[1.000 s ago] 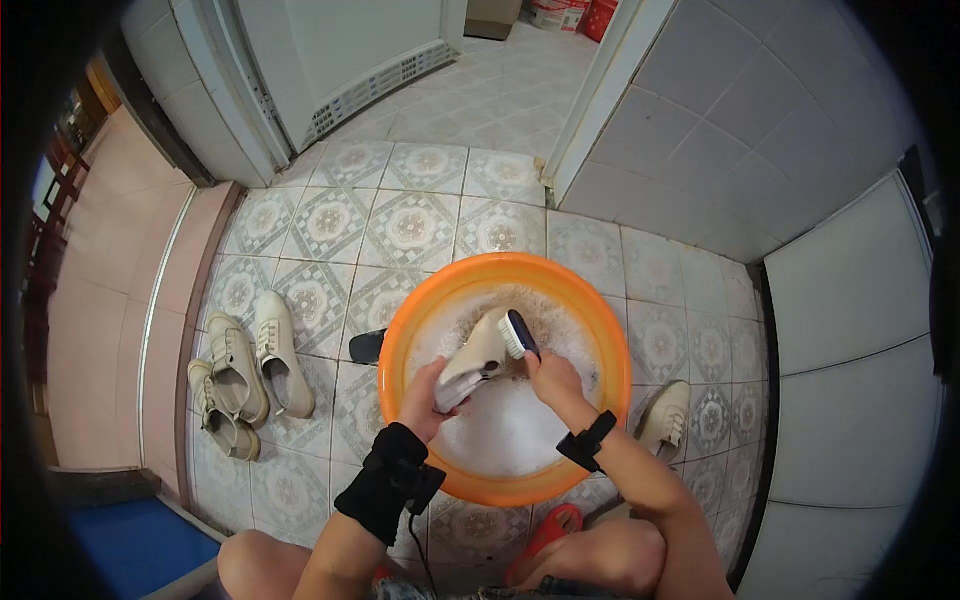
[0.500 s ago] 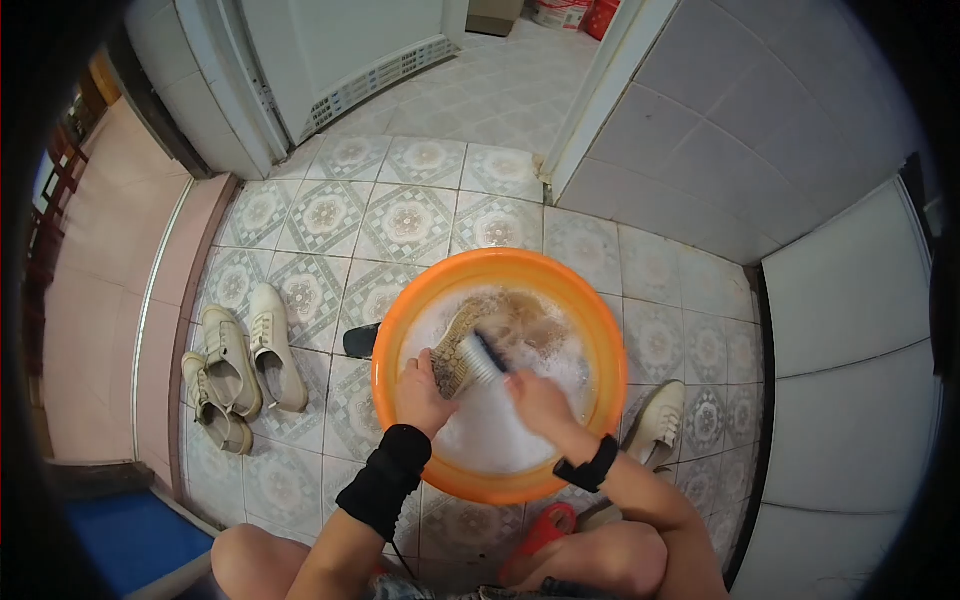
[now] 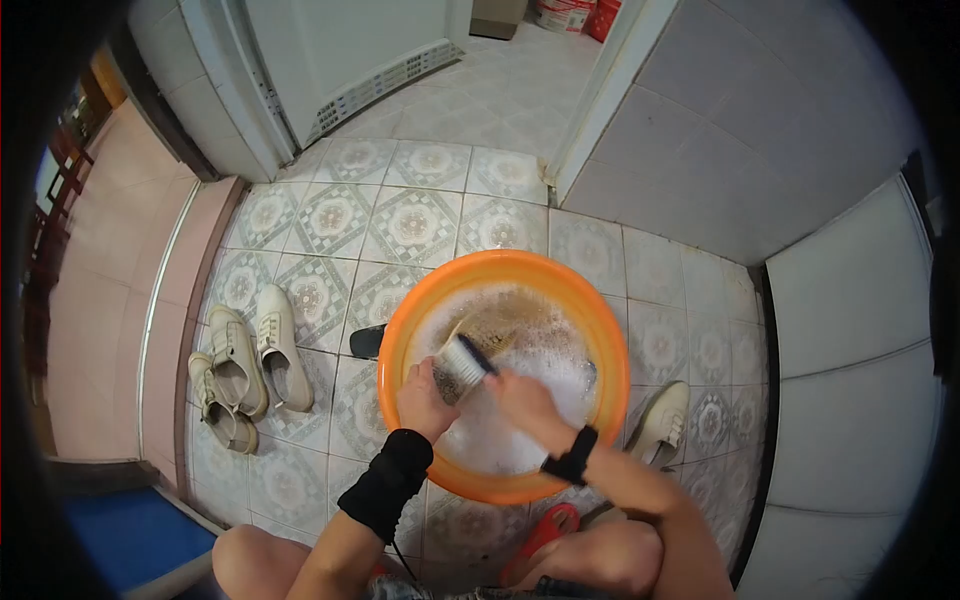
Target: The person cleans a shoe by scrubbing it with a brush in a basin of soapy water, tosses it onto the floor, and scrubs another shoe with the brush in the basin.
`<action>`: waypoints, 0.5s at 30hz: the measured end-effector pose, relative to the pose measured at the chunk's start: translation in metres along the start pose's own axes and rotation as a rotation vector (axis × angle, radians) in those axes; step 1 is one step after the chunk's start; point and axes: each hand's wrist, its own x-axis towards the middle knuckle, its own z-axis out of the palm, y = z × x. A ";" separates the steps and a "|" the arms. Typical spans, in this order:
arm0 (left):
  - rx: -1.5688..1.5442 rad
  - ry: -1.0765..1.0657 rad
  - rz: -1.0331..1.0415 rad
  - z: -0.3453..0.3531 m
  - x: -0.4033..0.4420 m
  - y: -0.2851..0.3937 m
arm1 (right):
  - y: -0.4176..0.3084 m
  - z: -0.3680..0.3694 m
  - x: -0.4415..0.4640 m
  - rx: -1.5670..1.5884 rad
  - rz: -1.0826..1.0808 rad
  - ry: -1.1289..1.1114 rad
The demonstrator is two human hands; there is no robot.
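An orange basin [image 3: 618,370] holds cloudy, foamy water. My left hand [image 3: 426,402] is closed on a shoe [image 3: 450,389] at the basin's left side; its tan patterned sole faces up, and the rest is under water or foam. In my right hand [image 3: 525,405] is a scrub brush [image 3: 474,357] with a dark back and white bristles. The bristles lie over the sole, close to my left fingers. A black band is on each wrist.
Several off-white shoes [image 3: 286,350] stand on the tiled floor left of the basin. Another pale shoe [image 3: 662,424] sits at the right. A black object [image 3: 367,341] pokes out beside the basin's left rim. A raised pink step [image 3: 180,330] runs along the left.
The brush has shifted slightly left and down along the sole, with my right hand following. Less of the sole shows, and the foam has spread differently. My left hand keeps its hold.
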 end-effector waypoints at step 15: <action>-0.036 -0.004 0.012 -0.003 0.001 0.006 | 0.031 -0.025 0.043 -0.129 0.156 0.095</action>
